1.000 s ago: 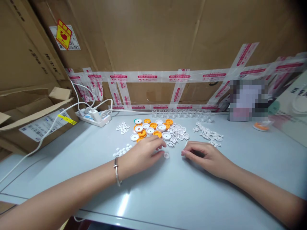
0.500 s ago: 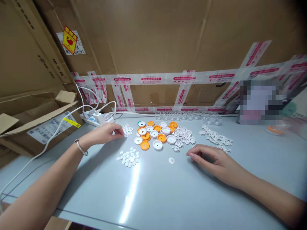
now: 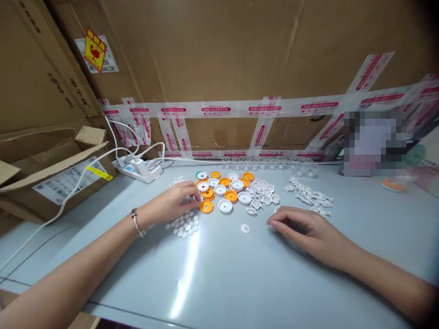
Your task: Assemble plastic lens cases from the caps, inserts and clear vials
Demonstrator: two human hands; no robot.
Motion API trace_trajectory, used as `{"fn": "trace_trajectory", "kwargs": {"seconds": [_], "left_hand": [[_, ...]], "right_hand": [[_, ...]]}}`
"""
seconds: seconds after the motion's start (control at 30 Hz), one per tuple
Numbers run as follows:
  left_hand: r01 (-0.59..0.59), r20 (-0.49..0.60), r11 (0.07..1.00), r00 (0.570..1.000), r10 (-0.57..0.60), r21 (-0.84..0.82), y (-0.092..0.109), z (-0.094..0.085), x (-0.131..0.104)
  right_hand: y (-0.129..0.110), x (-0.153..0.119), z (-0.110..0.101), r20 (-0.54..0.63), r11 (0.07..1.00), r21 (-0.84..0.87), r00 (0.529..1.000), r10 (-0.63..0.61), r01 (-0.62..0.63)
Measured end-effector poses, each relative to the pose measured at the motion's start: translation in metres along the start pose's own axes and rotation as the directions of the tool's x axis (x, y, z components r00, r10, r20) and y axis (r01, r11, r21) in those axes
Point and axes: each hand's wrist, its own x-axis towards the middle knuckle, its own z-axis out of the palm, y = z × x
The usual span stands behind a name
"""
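Note:
My left hand (image 3: 180, 201) reaches over the small white discs (image 3: 185, 228), with its fingertips drawn together at the left edge of an orange ring (image 3: 206, 207). Anything pinched there is too small to make out. My right hand (image 3: 305, 228) lies on the table with curled fingers, thumb and index tips close together; their contents, if any, are hidden. A single white disc with a raised centre (image 3: 244, 228) lies left of the right fingertips. White round caps (image 3: 225, 206) and more orange rings form a group between the hands. Beside them is a heap of white openwork plastic pieces (image 3: 262, 193).
Clear round cups (image 3: 254, 164) line the back of the table. More white openwork pieces (image 3: 312, 196) lie behind my right hand. At left are a power strip (image 3: 147, 172) with cables and an open cardboard box (image 3: 68, 178). A large carton (image 3: 212, 55) walls the back.
My left hand has moved right and slightly nearer, from the small white parts at the back to the orange ring, now covering some discs. My right hand has stayed nearly still.

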Motion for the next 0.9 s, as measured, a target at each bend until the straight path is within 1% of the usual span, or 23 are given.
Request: {"fn": "trace_trajectory", "kwargs": {"seconds": [0.2, 0.3, 0.43, 0.5, 0.57, 0.63, 0.7, 0.73, 0.77, 0.83, 0.9], "left_hand": [[0.032, 0.049, 0.997, 0.998, -0.035, 0.074, -0.002, 0.002, -0.001], [0.015, 0.007, 0.994, 1.000, -0.016, 0.109, -0.001, -0.006, -0.004], [-0.027, -0.046, 0.995, 0.998, 0.031, 0.091, 0.015, -0.018, -0.009], [-0.117, -0.048, 0.991, 0.992, 0.120, 0.062, 0.026, -0.017, -0.009], [-0.258, -0.063, 0.961, 0.962, 0.264, 0.097, 0.038, -0.010, -0.007], [-0.407, -0.059, 0.891, 0.903, 0.426, 0.199, 0.049, 0.000, -0.002], [-0.520, -0.029, 0.808, 0.836, 0.548, 0.276, 0.058, 0.011, 0.004], [-0.555, -0.026, 0.779, 0.810, 0.586, 0.291, 0.060, 0.015, 0.007], [-0.574, -0.034, 0.764, 0.793, 0.609, 0.294, 0.062, 0.019, 0.011], [-0.583, -0.059, 0.763, 0.783, 0.620, 0.279, 0.063, 0.026, 0.019], [-0.581, -0.068, 0.773, 0.786, 0.614, 0.255, 0.061, 0.032, 0.026]], "right_hand": [[-0.002, 0.001, -0.001, -0.019, 1.000, 0.007, 1.000, 0.008, -0.008], [-0.002, 0.001, -0.002, -0.015, 1.000, 0.006, 1.000, 0.001, -0.001], [-0.003, 0.001, -0.002, -0.027, 1.000, 0.017, 0.999, 0.018, -0.017], [-0.006, 0.001, -0.001, -0.039, 0.999, 0.031, 0.999, 0.020, -0.019], [-0.011, 0.003, 0.002, -0.054, 0.999, 0.048, 0.999, 0.004, -0.001], [-0.015, 0.003, 0.007, -0.071, 0.998, 0.058, 0.997, -0.021, 0.025], [-0.018, 0.003, 0.012, -0.092, 0.997, 0.056, 0.994, -0.051, 0.056], [-0.019, 0.003, 0.014, -0.105, 0.996, 0.051, 0.992, -0.065, 0.070], [-0.018, 0.003, 0.016, -0.119, 0.996, 0.045, 0.990, -0.077, 0.083], [-0.015, 0.002, 0.019, -0.138, 0.994, 0.041, 0.986, -0.091, 0.097], [-0.012, 0.002, 0.021, -0.131, 0.993, 0.047, 0.986, -0.098, 0.105]]}}
